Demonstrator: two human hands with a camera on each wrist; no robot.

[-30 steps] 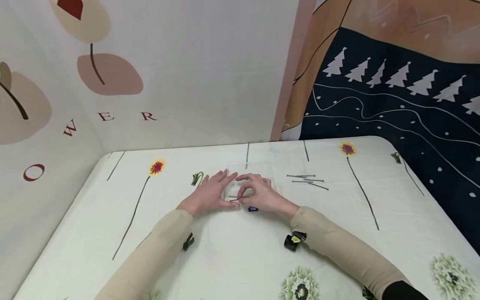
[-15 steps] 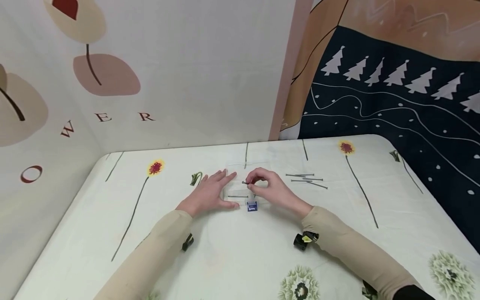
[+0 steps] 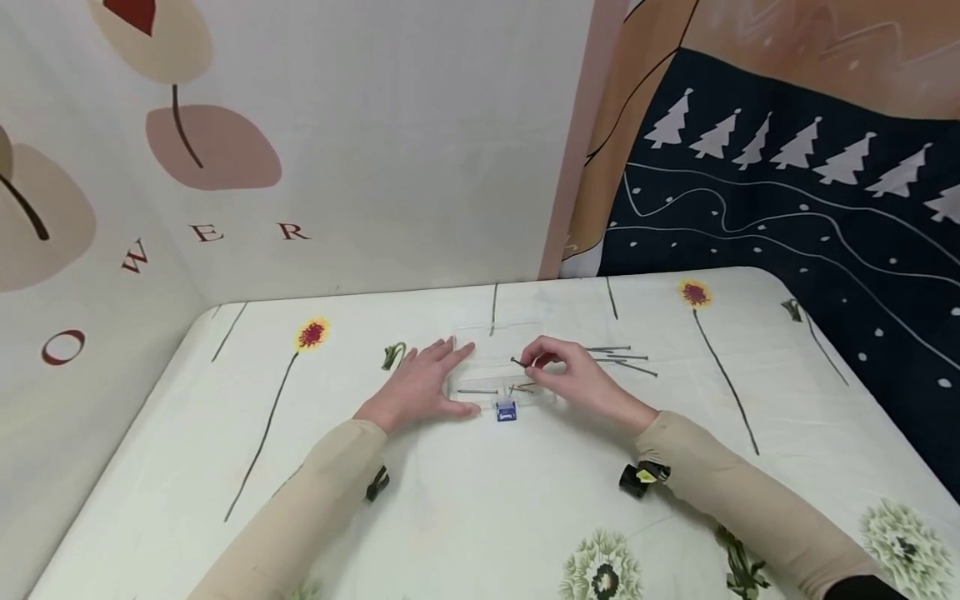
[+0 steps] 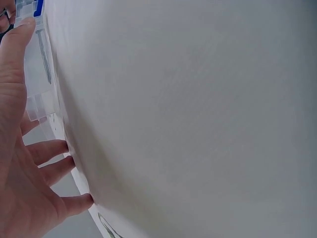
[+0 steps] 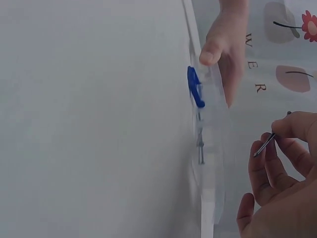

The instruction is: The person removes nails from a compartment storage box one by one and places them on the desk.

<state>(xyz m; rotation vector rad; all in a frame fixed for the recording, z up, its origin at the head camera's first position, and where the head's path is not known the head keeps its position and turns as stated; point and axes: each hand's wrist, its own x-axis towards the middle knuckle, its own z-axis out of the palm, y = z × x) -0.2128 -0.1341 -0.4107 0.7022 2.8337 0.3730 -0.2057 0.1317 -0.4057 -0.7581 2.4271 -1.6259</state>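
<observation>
Right fingers [image 5: 292,125] pinch a slim grey metal nail [image 5: 263,146], droppable if loosened; left fingers [image 3: 456,359] splay at nine o'clock against a clear plastic box [image 3: 483,375].

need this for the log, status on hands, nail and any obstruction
Right hand: pinching a nail above the clear box. Left hand: resting against the box's left end. No obstruction seen; loose nails right of box.
</observation>
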